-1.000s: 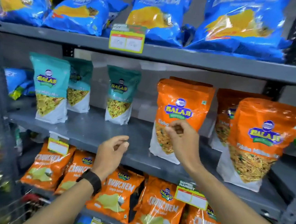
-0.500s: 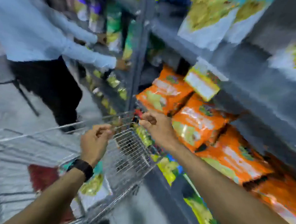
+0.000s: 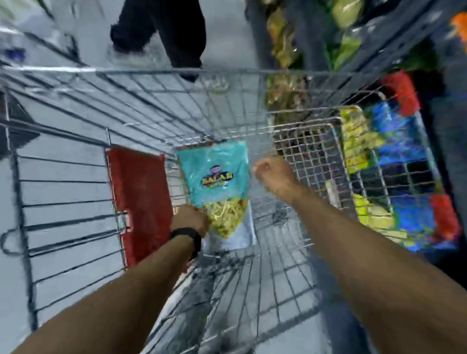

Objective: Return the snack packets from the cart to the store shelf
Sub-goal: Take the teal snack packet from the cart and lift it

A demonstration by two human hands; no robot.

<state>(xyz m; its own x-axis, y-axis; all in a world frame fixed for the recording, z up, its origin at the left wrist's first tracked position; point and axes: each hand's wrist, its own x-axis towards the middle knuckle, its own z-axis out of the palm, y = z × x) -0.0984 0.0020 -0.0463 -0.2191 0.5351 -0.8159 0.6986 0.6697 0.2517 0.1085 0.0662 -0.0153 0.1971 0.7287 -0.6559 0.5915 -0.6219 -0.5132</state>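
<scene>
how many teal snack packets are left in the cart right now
1. The teal packet lies on the cart floor beside the red flap, with the left hand at its lower edge. Arms may hide others.

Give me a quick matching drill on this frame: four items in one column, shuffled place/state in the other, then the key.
Items
1. teal snack packet
2. left hand
3. right hand
4. red panel

Place or state
A. loosely closed, above the cart floor, touching no packet
B. lying in the bottom of the wire cart
C. at the packet's lower corner, black band on the wrist
D. against the cart's left side, left of the packet

Pairs: 1-B, 2-C, 3-A, 4-D
</scene>
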